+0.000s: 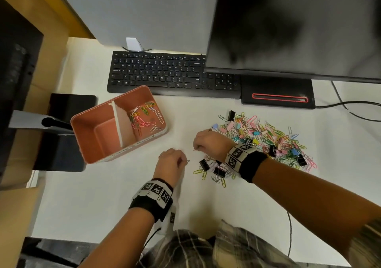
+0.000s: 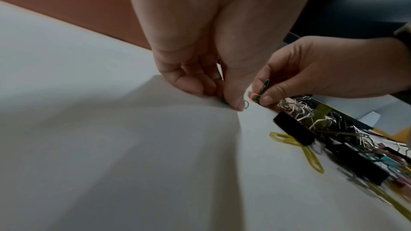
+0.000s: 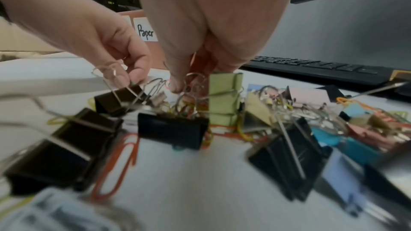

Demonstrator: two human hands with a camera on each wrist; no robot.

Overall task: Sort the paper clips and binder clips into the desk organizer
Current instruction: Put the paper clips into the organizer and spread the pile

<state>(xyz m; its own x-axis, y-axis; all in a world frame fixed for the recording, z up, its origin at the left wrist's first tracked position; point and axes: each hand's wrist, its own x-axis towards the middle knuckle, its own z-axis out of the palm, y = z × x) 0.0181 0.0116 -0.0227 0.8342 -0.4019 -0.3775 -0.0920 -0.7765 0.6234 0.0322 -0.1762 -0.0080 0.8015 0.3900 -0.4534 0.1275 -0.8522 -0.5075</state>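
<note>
A white label on my salmon-pink plastic desk organizer (image 1: 107, 142) reads "Paper"; its neighbour is hidden behind my hand. The organizer sits left of centre in the head view, coloured paper clips (image 1: 144, 117) in its right compartment, the left one bare. My left hand (image 1: 171, 160) pinches a small clip against the white worktop (image 1: 103, 195). My right hand (image 1: 210, 142) pinches a green and a pink paper clip (image 2: 261, 90). The mixed pile of paper clips and binder clips (image 1: 268, 140) lies right of centre, blurred in both wrist views.
</note>
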